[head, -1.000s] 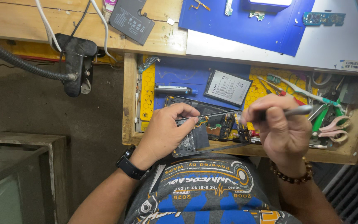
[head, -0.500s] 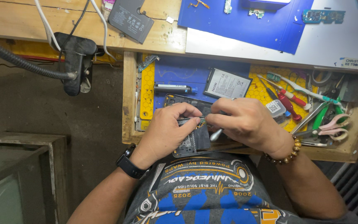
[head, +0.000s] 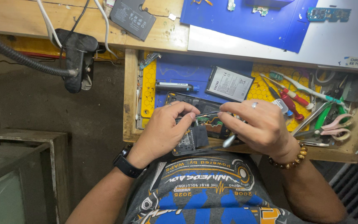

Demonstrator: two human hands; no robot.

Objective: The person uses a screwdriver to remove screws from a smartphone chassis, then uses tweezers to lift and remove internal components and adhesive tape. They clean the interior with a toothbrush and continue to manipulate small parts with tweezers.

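Both hands meet over the opened phone (head: 195, 124), which lies in the drawer tray (head: 146, 89) at the near edge of the desk (head: 162, 35), just in front of my chest. I see my left hand (head: 162, 132) curled, its grip pinching thin metal tweezers (head: 206, 114) above the phone's board. My right hand (head: 257, 126) is closed around a silver-tipped tool (head: 230, 141), fingers pressed together. Just beyond lie a flat battery (head: 228, 84) and a dark pen-shaped tube (head: 175, 86) on the blue mat (head: 187, 68).
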